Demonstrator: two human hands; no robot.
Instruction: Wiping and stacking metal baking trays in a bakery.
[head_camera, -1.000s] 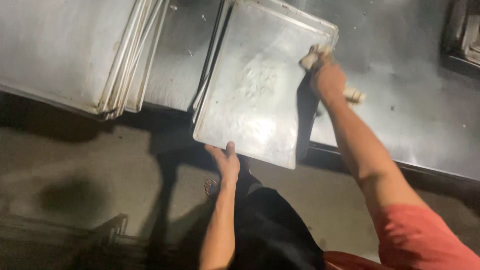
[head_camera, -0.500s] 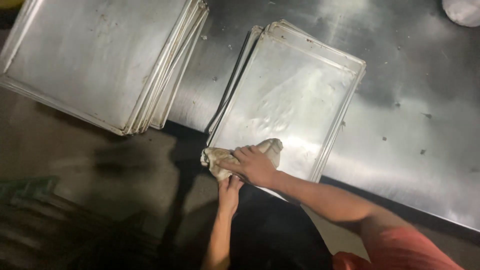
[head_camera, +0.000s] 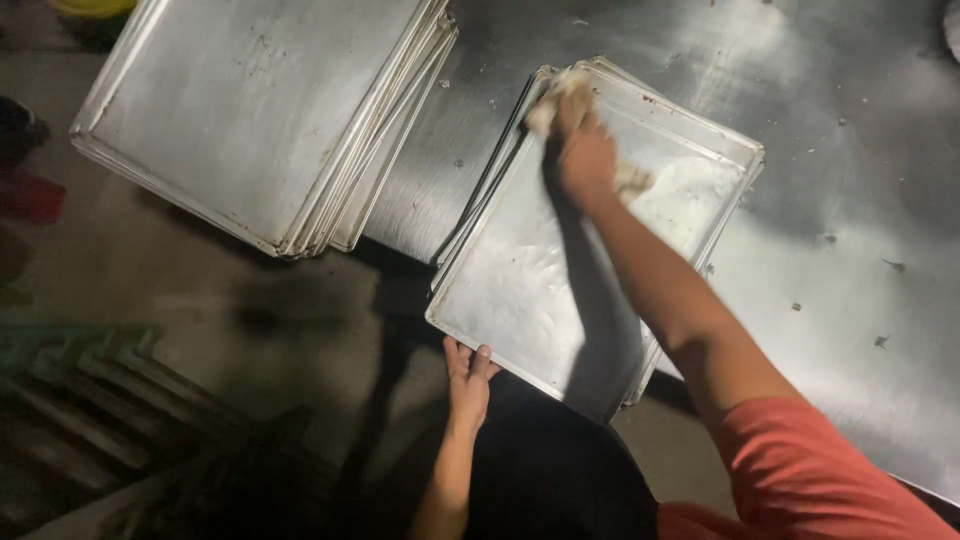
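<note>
On the steel table (head_camera: 850, 280), a dull, smeared tray (head_camera: 530, 290).

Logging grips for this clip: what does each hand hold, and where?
Right hand presses a crumpled cloth onto the top tray's far end; left hand steadies that tray's near edge.
</note>
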